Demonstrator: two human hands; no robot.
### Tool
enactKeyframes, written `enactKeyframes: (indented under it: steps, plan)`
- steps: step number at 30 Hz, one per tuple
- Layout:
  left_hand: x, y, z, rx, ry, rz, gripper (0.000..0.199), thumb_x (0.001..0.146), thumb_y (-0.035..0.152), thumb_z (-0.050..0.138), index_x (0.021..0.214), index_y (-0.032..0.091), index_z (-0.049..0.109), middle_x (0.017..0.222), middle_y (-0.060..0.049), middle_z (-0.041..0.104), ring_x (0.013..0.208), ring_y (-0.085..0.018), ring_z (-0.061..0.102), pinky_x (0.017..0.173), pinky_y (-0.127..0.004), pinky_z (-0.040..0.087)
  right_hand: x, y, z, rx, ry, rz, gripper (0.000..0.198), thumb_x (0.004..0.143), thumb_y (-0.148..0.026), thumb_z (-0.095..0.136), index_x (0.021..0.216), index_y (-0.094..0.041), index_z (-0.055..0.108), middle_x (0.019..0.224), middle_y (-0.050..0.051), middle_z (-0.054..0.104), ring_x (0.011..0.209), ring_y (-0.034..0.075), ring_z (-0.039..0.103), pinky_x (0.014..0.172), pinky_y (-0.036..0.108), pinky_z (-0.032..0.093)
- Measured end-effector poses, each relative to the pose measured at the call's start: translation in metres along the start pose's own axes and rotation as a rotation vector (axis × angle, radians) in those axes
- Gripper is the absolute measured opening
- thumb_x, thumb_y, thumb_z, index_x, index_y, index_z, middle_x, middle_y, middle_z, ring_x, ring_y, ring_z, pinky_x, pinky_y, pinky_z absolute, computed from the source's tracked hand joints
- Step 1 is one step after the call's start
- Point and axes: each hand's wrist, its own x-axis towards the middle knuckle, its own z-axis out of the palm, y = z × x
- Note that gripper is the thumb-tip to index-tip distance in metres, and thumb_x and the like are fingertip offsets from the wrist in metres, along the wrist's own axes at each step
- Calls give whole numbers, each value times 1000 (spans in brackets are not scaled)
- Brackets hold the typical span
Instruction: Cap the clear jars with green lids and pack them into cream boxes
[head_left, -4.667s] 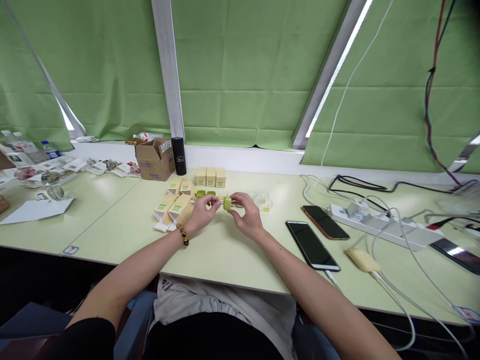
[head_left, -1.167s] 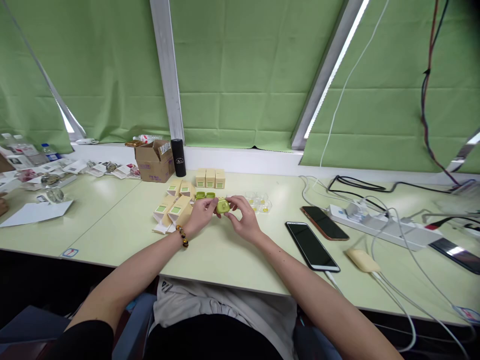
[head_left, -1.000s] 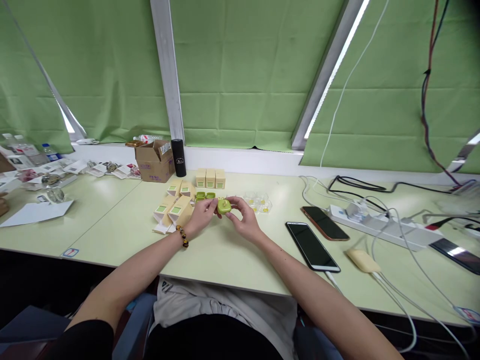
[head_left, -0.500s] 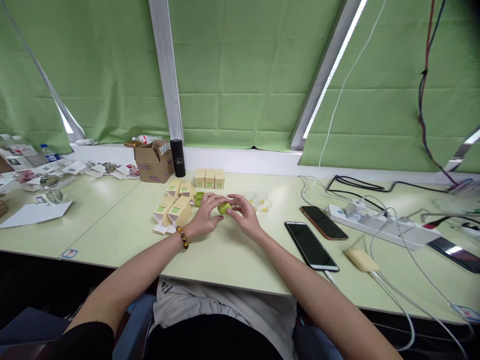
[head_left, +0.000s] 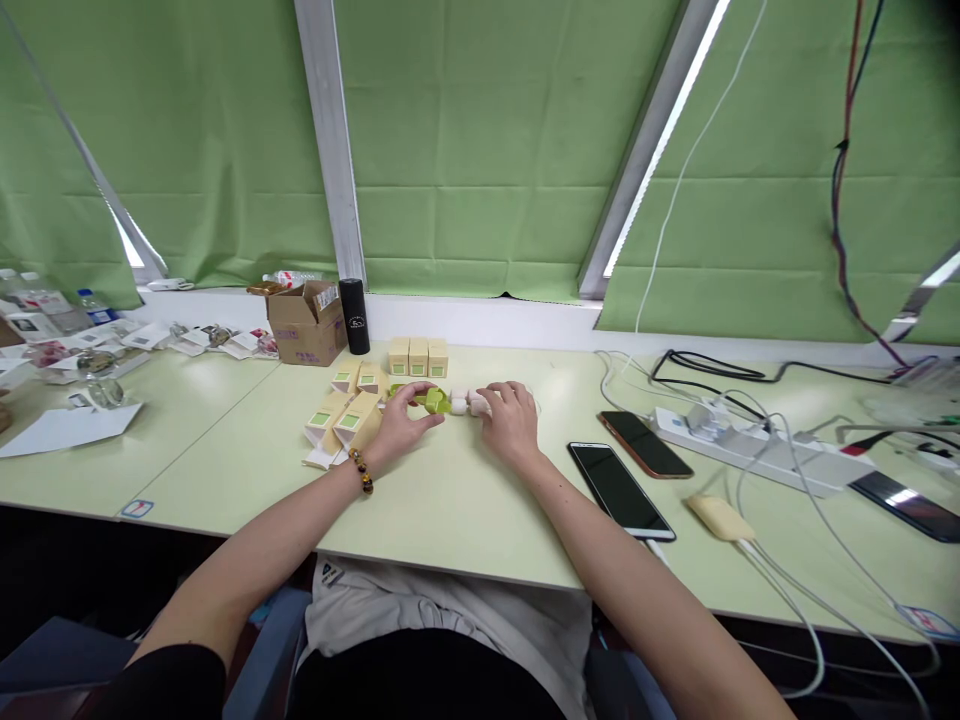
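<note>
My left hand (head_left: 405, 425) is closed on a small green case (head_left: 435, 401), which looks opened out. Just right of it my right hand (head_left: 511, 420) bends its fingers over a small pale pink-white piece (head_left: 475, 403). A second whitish piece (head_left: 458, 402) shows between that piece and the green case. Clear plastic cups lie mostly hidden behind my right hand. Left of my left hand stand several cream boxes (head_left: 358, 420) with green labels, some with open flaps. A bead bracelet (head_left: 361, 470) circles my left wrist.
At the back are three closed cream boxes (head_left: 418, 357), a black cylinder (head_left: 354, 316) and an open cardboard box (head_left: 306, 325). Two phones, a white-edged one (head_left: 621, 492) and a darker one (head_left: 645, 444), lie right, near a power strip (head_left: 757, 455) and cables.
My right hand has left the green case and moved right, over the pale pieces. The case stays in my left hand and now looks open. Pale pieces have come into view.
</note>
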Motion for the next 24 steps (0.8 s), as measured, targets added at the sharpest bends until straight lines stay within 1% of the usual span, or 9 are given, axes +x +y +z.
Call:
enactKeyframes:
  steps: [3, 7, 10, 12, 15, 16, 18, 21, 24]
  plan:
    - [-1, 0, 1, -4, 1, 16, 48, 78, 24, 90, 122, 22, 72, 127, -11, 74, 114, -26, 69, 103, -44, 52, -2, 5, 8, -155, -64, -21, 35, 85, -10, 66, 114, -23, 79, 127, 17, 68, 127, 40, 48, 103, 58, 44]
    - [-2, -1, 1, 3, 0, 36, 48, 78, 26, 90, 122, 22, 73, 127, -11, 74, 115, -26, 69, 104, -45, 52, -4, 9, 15, -254, -102, -33, 23, 87, -13, 68, 103, -23, 81, 126, 17, 65, 128, 38, 45, 105, 56, 42]
    - [-2, -2, 2, 11, 3, 20, 49, 78, 27, 90, 123, 22, 72, 127, -11, 74, 114, -26, 69, 105, -45, 52, -3, 9, 15, -246, -107, -57, 21, 91, -13, 65, 102, -22, 80, 122, 18, 66, 127, 37, 46, 105, 56, 42]
    - [-2, -2, 1, 16, 14, 21, 49, 78, 28, 90, 124, 22, 72, 127, -12, 74, 114, -26, 69, 103, -45, 53, -1, 7, 13, -179, -84, -37, 23, 92, -12, 63, 105, -21, 79, 122, 18, 66, 127, 38, 48, 105, 56, 43]
    - [-2, -1, 1, 25, 50, 46, 48, 79, 28, 90, 123, 23, 72, 124, -11, 74, 113, -25, 69, 100, -43, 54, 2, 2, 10, 73, 0, 85, 21, 93, -22, 67, 111, -22, 76, 121, 16, 67, 123, 37, 52, 103, 57, 46]
    - [-1, -1, 0, 30, 64, 52, 47, 80, 29, 90, 124, 23, 72, 124, -11, 75, 114, -25, 69, 100, -43, 54, 3, 0, 8, 202, 24, 130, 21, 93, -29, 68, 112, -23, 75, 120, 15, 68, 120, 36, 55, 101, 56, 48]
    - [-2, 0, 0, 39, 87, 55, 47, 81, 29, 89, 125, 23, 72, 126, -11, 74, 115, -25, 69, 100, -43, 53, 4, -7, 6, 492, 41, 199, 28, 95, -46, 68, 111, -23, 73, 117, 12, 69, 113, 32, 60, 95, 50, 53]
    - [-2, 0, 0, 46, 101, 55, 45, 83, 30, 87, 126, 23, 72, 129, -12, 74, 117, -26, 68, 100, -43, 53, 3, -21, 3, 878, -11, 291, 42, 95, -63, 65, 106, -23, 71, 110, 8, 73, 100, 25, 67, 85, 40, 57]
    - [-2, 0, 0, 42, 96, 59, 46, 84, 31, 86, 127, 23, 72, 129, -13, 74, 116, -26, 69, 101, -43, 53, 2, -38, 0, 1129, -98, 377, 48, 92, -70, 67, 102, -24, 72, 99, 6, 75, 88, 22, 68, 76, 37, 59]
